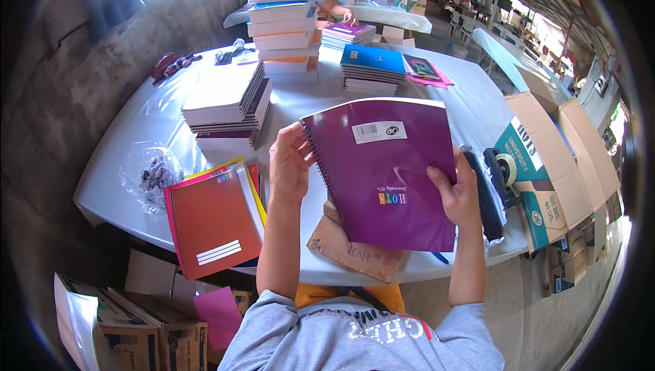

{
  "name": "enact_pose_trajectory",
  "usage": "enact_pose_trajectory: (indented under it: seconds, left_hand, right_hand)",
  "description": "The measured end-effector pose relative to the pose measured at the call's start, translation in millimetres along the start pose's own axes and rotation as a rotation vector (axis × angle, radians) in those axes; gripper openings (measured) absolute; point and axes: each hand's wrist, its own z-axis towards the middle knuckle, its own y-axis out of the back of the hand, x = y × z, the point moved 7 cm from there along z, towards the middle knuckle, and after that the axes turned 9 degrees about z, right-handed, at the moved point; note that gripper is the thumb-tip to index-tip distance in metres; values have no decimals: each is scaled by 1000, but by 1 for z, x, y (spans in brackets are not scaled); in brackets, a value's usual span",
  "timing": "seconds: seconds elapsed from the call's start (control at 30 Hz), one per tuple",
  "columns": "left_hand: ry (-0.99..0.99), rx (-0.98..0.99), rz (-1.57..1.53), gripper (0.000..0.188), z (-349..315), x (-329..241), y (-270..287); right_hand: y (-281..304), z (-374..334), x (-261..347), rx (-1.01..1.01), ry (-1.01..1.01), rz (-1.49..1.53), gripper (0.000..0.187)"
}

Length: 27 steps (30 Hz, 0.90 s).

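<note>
A purple spiral notebook is held up in front of me, slightly tilted, with a white barcode label near its top edge. My left hand is closed at the black coil along its left edge, fingers curled by the upper corner. My right hand grips the right edge, thumb on the cover and the other fingers behind. Below the notebook, a piece of brown cardboard lies at the table's front edge, partly covered. Left of my forearm, an orange-brown notebook rests on other coloured ones.
Notebook stacks stand on the white-covered table: a white-topped pile, a tall pile and a blue-topped pile. A plastic bag lies left. A tape dispenser and open carton are right. A person works across the table.
</note>
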Motion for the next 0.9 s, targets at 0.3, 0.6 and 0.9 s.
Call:
enact_pose_trajectory:
  seconds: [0.3, 0.6, 0.9]
  left_hand:
    - [-191, -12, 242, 21, -2, -21, 14]
    - [-412, -76, 538, 28, -41, -91, 39]
    - [-693, -664, 624, 21, -121, -195, 147]
  right_hand:
    - [-13, -15, 41, 171, 322, -113, 37]
    - [-42, 3, 41, 169, 216, -21, 33]
    - [-163, 27, 112, 559, 723, 217, 36]
